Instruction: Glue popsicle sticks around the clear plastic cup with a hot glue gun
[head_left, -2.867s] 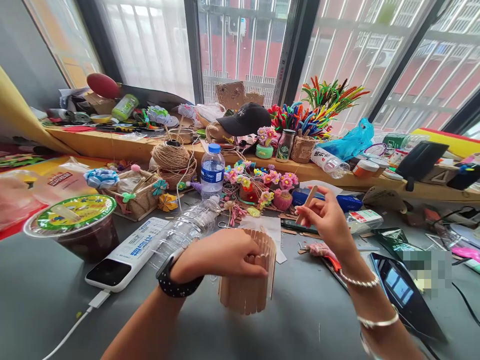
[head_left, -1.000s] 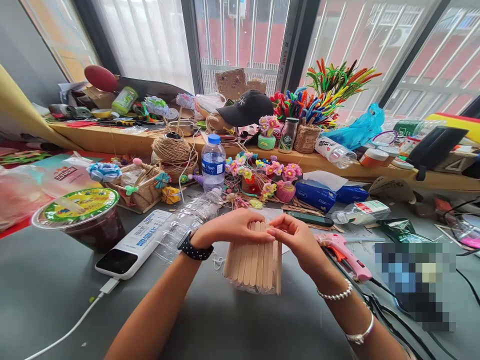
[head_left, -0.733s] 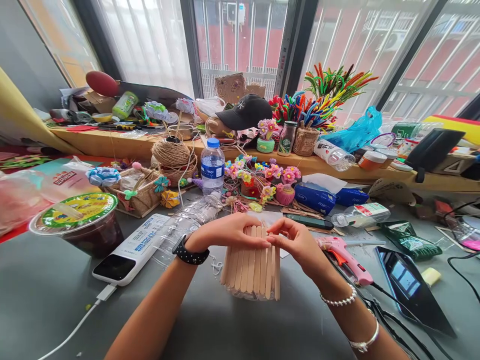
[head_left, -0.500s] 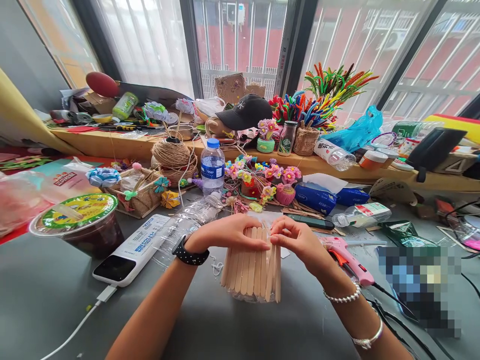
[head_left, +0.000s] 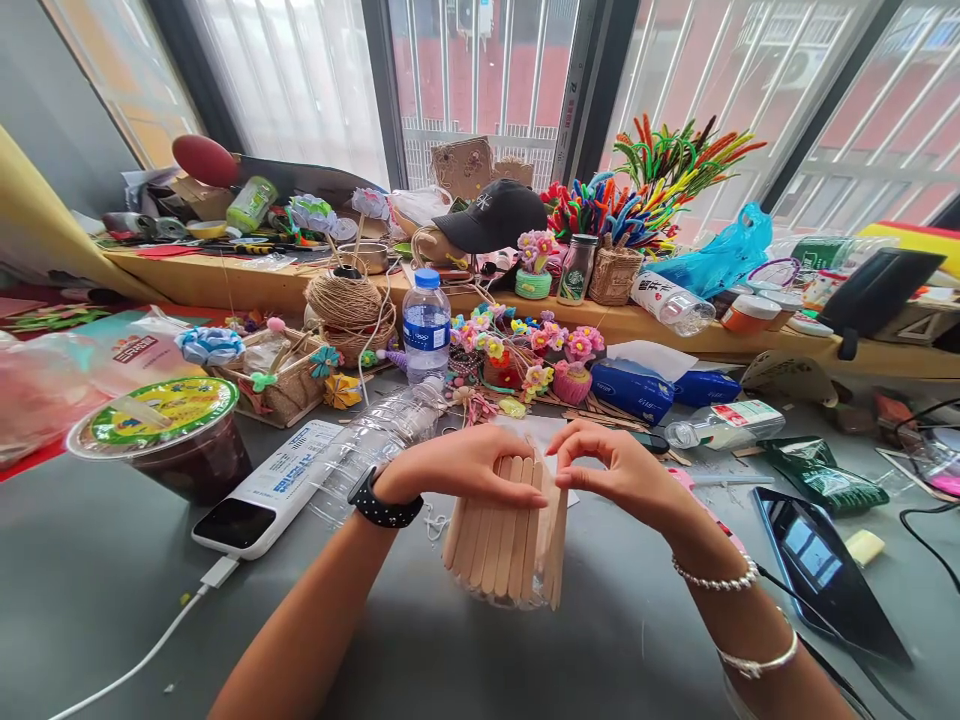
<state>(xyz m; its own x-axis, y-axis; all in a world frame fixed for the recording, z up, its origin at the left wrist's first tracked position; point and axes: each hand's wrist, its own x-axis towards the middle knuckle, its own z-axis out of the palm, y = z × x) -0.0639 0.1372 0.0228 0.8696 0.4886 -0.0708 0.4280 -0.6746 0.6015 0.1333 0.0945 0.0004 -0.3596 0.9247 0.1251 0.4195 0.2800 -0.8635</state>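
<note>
A clear plastic cup-like base (head_left: 517, 603), probably a cut bottle, stands on the grey table with flat wooden craft sticks (head_left: 487, 545) set upright side by side around it. My left hand (head_left: 472, 470) is wrapped over the top of the sticks, its thumb across their front. My right hand (head_left: 600, 465) pinches the upper end of a craft stick (head_left: 555, 555) at the right side, thumb and forefinger together. Between that stick and the row under my left thumb, a narrow gap shows clear plastic. The far side is hidden by my hands.
Left stand a lidded drink cup (head_left: 180, 455), a white power bank (head_left: 262, 500) on a cable and a clear plastic bottle (head_left: 375, 450). A blue-capped bottle (head_left: 427, 330) is behind. Right, a phone (head_left: 817, 560) lies beyond my forearm, which mostly covers a pink glue gun (head_left: 684, 478).
My right hand has shifted slightly right with the edge stick, and the gap beside it looks wider. My right forearm now covers most of the glue gun. My left hand keeps its grip.
</note>
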